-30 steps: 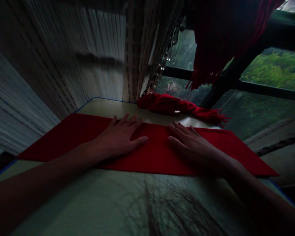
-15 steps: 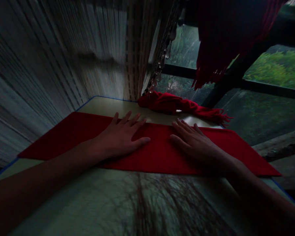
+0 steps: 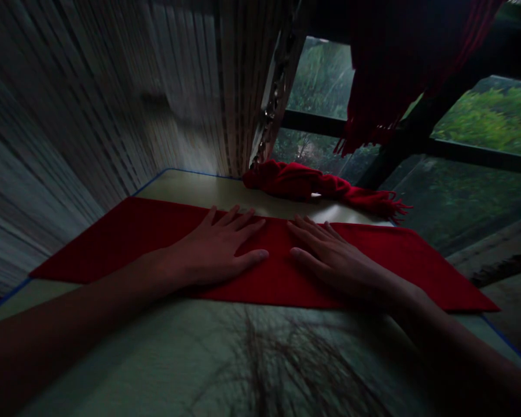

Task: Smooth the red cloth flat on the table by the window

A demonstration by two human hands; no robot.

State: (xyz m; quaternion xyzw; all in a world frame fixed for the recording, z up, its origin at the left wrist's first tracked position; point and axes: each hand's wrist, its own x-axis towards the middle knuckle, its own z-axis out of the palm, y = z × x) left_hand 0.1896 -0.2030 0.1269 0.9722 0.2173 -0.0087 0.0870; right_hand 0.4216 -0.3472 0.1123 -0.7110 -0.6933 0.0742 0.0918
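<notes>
A red cloth (image 3: pixel 273 278) lies flat across the table, its near edge running straight from left to right. My left hand (image 3: pixel 219 246) rests on its middle, palm down, fingers spread toward the far edge. To the right, my right hand (image 3: pixel 330 255) lies palm down on the same cloth, its fingers stretched out and pointing up and left. A narrow strip of red shows between the two thumbs. Neither hand grips anything. Just beyond the cloth is a bunched red scarf (image 3: pixel 304 182) with a fringed right end, touched by neither hand.
The pale table (image 3: pixel 165 347) has a blue edge. String curtains (image 3: pixel 186 87) hang on the left, a dark-framed window (image 3: pixel 325 75) stands behind, and another fringed red textile (image 3: pixel 369 116) hangs in front of it. Loose dark hair (image 3: pixel 264 365) covers part of the lower view.
My two hands have come a little closer together on the cloth, with the fingertips slightly nearer to me. The cloth and the bunched scarf look the same.
</notes>
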